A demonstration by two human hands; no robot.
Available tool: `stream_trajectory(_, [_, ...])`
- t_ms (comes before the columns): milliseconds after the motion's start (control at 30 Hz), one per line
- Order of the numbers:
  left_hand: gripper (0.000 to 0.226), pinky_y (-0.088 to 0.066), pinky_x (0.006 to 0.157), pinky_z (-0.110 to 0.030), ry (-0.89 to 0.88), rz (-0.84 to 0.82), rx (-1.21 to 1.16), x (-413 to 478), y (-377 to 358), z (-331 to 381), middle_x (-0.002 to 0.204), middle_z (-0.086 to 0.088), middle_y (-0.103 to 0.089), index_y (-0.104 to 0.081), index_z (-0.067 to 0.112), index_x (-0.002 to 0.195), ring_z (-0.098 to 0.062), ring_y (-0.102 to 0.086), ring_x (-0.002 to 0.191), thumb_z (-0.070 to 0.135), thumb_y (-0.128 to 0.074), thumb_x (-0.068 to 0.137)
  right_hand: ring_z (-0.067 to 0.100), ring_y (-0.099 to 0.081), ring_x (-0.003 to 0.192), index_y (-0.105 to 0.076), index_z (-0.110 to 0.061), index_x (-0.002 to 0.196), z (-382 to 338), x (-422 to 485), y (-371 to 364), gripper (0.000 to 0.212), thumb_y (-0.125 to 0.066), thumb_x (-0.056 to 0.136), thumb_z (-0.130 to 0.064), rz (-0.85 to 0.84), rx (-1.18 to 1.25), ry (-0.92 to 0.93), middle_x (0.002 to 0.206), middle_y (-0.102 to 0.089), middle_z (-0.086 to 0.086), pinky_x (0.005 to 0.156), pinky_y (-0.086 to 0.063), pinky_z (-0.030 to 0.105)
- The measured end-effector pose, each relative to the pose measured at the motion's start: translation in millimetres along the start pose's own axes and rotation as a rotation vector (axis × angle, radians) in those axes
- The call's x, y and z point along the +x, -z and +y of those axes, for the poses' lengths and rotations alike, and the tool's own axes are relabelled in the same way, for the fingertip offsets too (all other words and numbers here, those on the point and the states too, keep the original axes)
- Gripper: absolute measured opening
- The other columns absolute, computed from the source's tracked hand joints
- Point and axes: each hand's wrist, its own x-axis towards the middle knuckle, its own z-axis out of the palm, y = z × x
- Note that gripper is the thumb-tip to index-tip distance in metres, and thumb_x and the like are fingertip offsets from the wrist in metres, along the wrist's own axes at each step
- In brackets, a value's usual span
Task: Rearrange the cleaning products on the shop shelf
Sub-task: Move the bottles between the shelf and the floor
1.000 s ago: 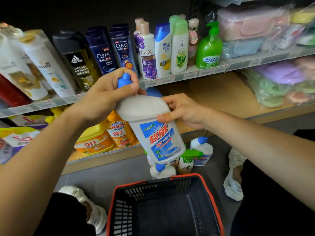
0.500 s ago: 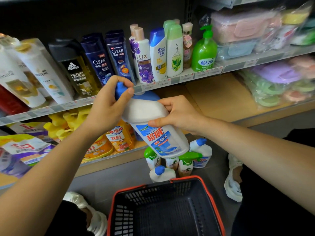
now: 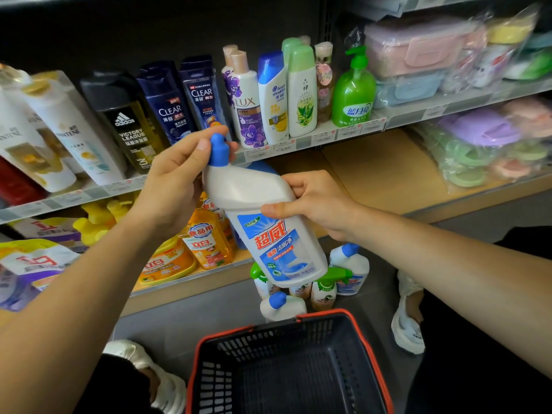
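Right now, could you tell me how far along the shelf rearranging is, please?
Done: the basket looks empty. In hand: the left hand grips the white cleaner bottle at its cap, the right hand at its shoulder. Left: several floor bottles, bare shelf above.

the cleaner bottle (image 3: 268, 222) is tilted mid-scene, left hand (image 3: 173, 189) round its cap, right hand (image 3: 316, 201) on its shoulder. near and below sits the basket (image 3: 298, 330). floor bottles (image 3: 349, 264) stand between basket and lower shelf (image 3: 373, 174); dish soap bottles (image 3: 206, 243) stand on that shelf at left. shampoo bottles (image 3: 268, 97) line the upper shelf (image 3: 328, 138), far.
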Motion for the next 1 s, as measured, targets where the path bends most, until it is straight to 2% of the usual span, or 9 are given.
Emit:
stream_trajectory(133, [0.040,-0.057,0.099,-0.038,-0.093,0.092,0.073,-4,0,0,0.122,0.007,-0.073,-0.060,0.019,0.137,-0.014,-0.065,0.121,0.028,-0.056,0.098,0.027,-0.075,0.092,-0.071,-0.011,0.114,-1,-1,1,0.046,-0.088,0.072,-0.016,0.000,0.001,0.005,0.101,-0.077,0.007,0.079,-0.062,0.047])
stream_trajectory(200, [0.043,-0.058,0.094,-0.030,-0.126,0.124,0.088,-4,0,-3,0.117,0.015,-0.074,-0.058,0.023,0.137,-0.009,-0.067,0.116,0.025,-0.061,0.094,0.027,-0.075,0.092,-0.071,-0.010,0.113,-1,0,1,0.047,-0.088,0.071,-0.018,0.014,0.008,0.004,0.101,-0.077,0.007,0.079,-0.062,0.047])
stream_trajectory(267, [0.043,-0.059,0.086,-0.025,-0.105,0.050,0.090,-6,-1,-7,0.117,0.011,-0.075,-0.055,0.024,0.139,-0.011,-0.070,0.111,0.021,-0.061,0.096,0.028,-0.075,0.091,-0.071,-0.010,0.111,-1,0,1,0.045,-0.088,0.071,-0.019,0.043,0.031,0.010,0.100,-0.077,0.007,0.078,-0.062,0.046])
stream_trajectory(400, [0.047,-0.060,0.082,-0.028,0.063,-0.123,0.118,-12,-7,-25,0.119,0.001,-0.075,-0.055,0.021,0.138,-0.018,-0.071,0.111,0.029,-0.063,0.092,0.028,-0.076,0.089,-0.073,-0.011,0.103,-4,3,4,0.039,-0.088,0.069,-0.023,0.141,0.134,0.042,0.097,-0.078,0.009,0.069,-0.060,0.036])
stream_trajectory(533, [0.055,-0.062,0.085,-0.036,0.229,-0.253,0.202,-24,-19,-47,0.119,0.002,-0.074,-0.060,0.023,0.130,-0.018,-0.072,0.110,0.032,-0.079,0.079,0.026,-0.076,0.088,-0.074,-0.009,0.100,-11,4,10,0.037,-0.088,0.070,-0.026,0.207,0.247,0.049,0.098,-0.077,0.010,0.065,-0.059,0.029])
stream_trajectory(600, [0.051,-0.062,0.082,-0.032,0.279,-0.305,0.222,-31,-24,-57,0.118,0.005,-0.075,-0.063,0.026,0.124,-0.016,-0.072,0.109,0.030,-0.082,0.077,0.024,-0.076,0.089,-0.074,-0.009,0.100,-15,4,13,0.043,-0.087,0.066,-0.030,0.226,0.294,0.041,0.099,-0.078,0.009,0.065,-0.058,0.027])
stream_trajectory(667, [0.048,-0.061,0.077,-0.027,0.331,-0.328,0.193,-36,-28,-63,0.116,0.007,-0.075,-0.063,0.028,0.122,-0.015,-0.072,0.107,0.029,-0.083,0.078,0.024,-0.075,0.091,-0.072,-0.006,0.103,-19,3,16,0.048,-0.085,0.064,-0.032,0.239,0.337,0.037,0.100,-0.077,0.010,0.068,-0.059,0.029])
stream_trajectory(833, [0.061,-0.061,0.087,-0.045,0.410,-0.318,0.043,-39,-32,-70,0.122,-0.006,-0.073,-0.056,0.016,0.130,-0.026,-0.071,0.112,0.015,-0.084,0.076,0.024,-0.074,0.097,-0.070,-0.003,0.110,-22,-1,19,0.050,-0.082,0.069,-0.029,0.255,0.383,0.024,0.105,-0.076,0.011,0.078,-0.060,0.034])
stream_trajectory(1000, [0.066,-0.062,0.083,-0.044,0.357,-0.224,-0.104,-45,-40,-72,0.122,-0.010,-0.073,-0.053,0.010,0.132,-0.030,-0.071,0.111,0.009,-0.083,0.074,0.023,-0.074,0.099,-0.067,-0.004,0.116,-21,-1,24,0.047,-0.077,0.079,-0.031,0.219,0.368,0.028,0.109,-0.076,0.009,0.075,-0.060,0.032])
